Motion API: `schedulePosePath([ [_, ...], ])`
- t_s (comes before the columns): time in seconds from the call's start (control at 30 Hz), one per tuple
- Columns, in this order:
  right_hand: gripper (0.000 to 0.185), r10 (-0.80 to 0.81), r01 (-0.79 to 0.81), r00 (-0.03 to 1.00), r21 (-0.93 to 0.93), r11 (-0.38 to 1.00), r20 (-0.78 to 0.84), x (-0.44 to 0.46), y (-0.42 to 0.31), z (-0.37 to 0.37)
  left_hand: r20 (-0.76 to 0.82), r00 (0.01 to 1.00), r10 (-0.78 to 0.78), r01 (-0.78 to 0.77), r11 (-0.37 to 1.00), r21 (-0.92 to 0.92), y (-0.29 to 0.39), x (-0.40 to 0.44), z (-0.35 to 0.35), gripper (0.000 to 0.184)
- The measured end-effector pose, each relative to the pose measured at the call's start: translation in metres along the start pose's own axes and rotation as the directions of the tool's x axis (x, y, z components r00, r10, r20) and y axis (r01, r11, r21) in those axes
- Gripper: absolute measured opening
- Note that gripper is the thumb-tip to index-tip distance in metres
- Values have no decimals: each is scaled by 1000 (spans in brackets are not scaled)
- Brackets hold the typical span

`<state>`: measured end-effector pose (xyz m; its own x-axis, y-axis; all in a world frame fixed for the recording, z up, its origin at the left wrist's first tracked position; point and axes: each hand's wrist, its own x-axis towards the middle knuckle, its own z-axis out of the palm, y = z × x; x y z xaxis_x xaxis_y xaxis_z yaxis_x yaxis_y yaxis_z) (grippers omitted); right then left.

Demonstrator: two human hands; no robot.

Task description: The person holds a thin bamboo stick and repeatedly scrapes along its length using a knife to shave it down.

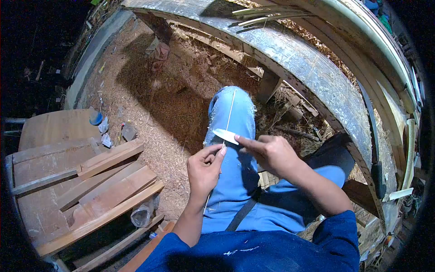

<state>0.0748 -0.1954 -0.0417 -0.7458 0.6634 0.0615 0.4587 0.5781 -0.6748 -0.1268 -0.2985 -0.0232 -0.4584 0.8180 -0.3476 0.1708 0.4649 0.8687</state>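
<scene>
Over the thigh of the blue jeans (231,181), my left hand (204,170) pinches a thin pale strip (231,109), which looks like wood or bamboo. The strip runs from near the knee, past my fingertips, down to my lap. My right hand (269,152) grips a knife (224,136) with its index finger stretched along the blade. The broad, bright blade lies across the strip just beyond my left fingertips. The knife's handle is hidden inside my right hand.
A worn curved bench (308,59) arches ahead and to the right, with several thin strips (272,17) on it. A long dark-handled tool (377,177) rests at right. Stacked boards (113,195) and a clear plastic cup (141,216) are left. Shavings (154,145) cover the ground.
</scene>
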Motion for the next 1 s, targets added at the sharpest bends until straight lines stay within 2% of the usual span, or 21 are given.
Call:
schedulePosePath([
  [0.03, 41, 2, -3, 999, 23, 1000, 52, -3, -3, 1, 0, 1000, -6, 6, 1000, -12, -2, -1, -1, 22],
  [0.13, 41, 16, -18, 997, 23, 1000, 72, -5, -10, -3, 17, 1000, -20, 21, 998, -55, -5, -7, -4, 24],
  [0.2, 41, 33, -34, 999, 33, 999, 23, -1, 0, -3, 37, 999, -25, 28, 996, -88, -3, -9, -7, 23],
  [0.23, 41, 54, -54, 998, 7, 999, -27, 3, 6, -5, 64, 995, -79, 84, 992, -91, 1, -11, -10, 22],
  [0.27, 41, 72, -70, 996, 42, 997, -44, 10, 17, -3, 92, 987, -132, 141, 986, -93, 3, -11, -12, 20],
  [0.33, 42, 104, -98, 993, 96, 991, -62, 14, 23, 1, 118, 985, -128, 143, 982, -127, -1, -9, -15, 20],
  [0.37, 44, 29, -28, 996, 2, 1000, -89, 10, 22, 5, 141, 982, -123, 145, 976, -162, -3, -7, -16, 19],
  [0.43, 48, -26, 28, 999, -50, 998, 43, 4, 4, 7, 118, 988, -96, 116, 977, -176, -9, -6, -13, 19],
  [0.47, 47, 27, -16, 991, -85, 996, 134, 2, -5, 4, 92, 993, -77, 93, 978, -188, -11, -5, -14, 19],
  [0.5, 47, 27, -16, 990, -80, 997, 136, 4, 5, 8, 91, 993, -81, 96, 978, -185, -12, -6, -16, 19],
  [0.57, 45, 29, -13, 978, 78, 997, -207, 10, 39, 14, 103, 989, -104, 121, 977, -174, -15, -8, -22, 19],
  [0.6, 45, 167, -173, 974, -29, 985, -151, 20, 32, -5, 107, 988, -110, 127, 976, -176, -15, -9, -23, 19],
  [0.63, 46, 163, -174, 977, -73, 982, -140, 21, 37, -4, 105, 987, -122, 139, 974, -176, -13, -10, -23, 19],
  [0.7, 47, 25, -34, 994, -80, 996, -107, 12, 30, 5, 109, 986, -124, 142, 973, -181, -12, -7, -22, 18],
  [0.77, 49, 17, -16, 999, -53, 998, 27, 3, 7, 13, 97, 987, -130, 148, 965, -214, -15, -6, -23, 19],
  [0.83, 49, 1, -2, 999, -20, 1000, -54, 5, 18, 17, 112, 984, -137, 157, 967, -203, -13, -7, -28, 19],
  [0.9, 53, 89, -80, 960, 43, 996, -266, 24, 43, 15, 141, 979, -149, 174, 967, -188, -14, -9, -31, 20],
  [0.97, 53, 85, -93, 961, -20, 995, -265, 23, 44, 10, 150, 971, -187, 214, 957, -193, -14, -7, -30, 20],
  [1.0, 52, 31, -32, 980, -4, 999, -195, 17, 39, 15, 156, 971, -181, 210, 958, -197, -15, -5, -29, 20],
])
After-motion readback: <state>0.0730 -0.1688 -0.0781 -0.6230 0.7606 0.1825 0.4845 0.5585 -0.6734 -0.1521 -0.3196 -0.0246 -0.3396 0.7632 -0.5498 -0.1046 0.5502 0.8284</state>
